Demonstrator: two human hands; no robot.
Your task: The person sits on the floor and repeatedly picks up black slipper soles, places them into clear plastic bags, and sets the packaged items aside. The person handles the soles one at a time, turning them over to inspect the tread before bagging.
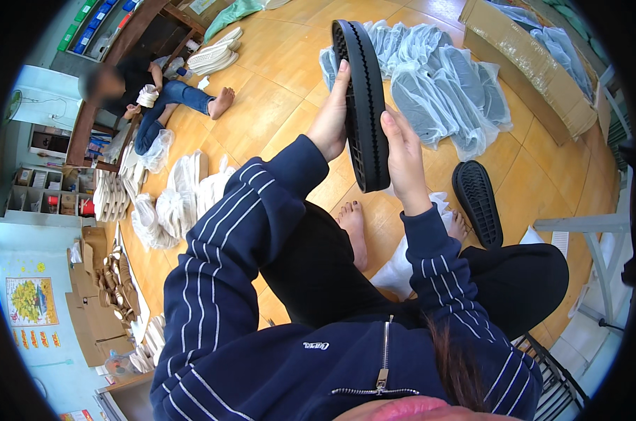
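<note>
Person seated at the floor (269,112), knees apart, both hands raised in front of the body. Left hand (330,119) is closed on the left side of a black ridged sole (364,105), thumb extended upward along it. Right hand (405,154) grips the same item from the right, lower down, thumb up. Sole is held upright, clear of the floor, its gridded face turned left; whether it is one piece or two pressed together cannot be told.

Toward the floor's right edge, a second black sole (477,203) lies grid side up, near the right foot. Toward the far right corner: clear bags with dark contents (451,91), just beside an open cardboard box (528,67). Toward the left edge: white bagged bundles (181,203). Near the far left corner, a co-worker (132,77) sits holding a pale bundle (147,96); white soles (216,52) lie nearby.
</note>
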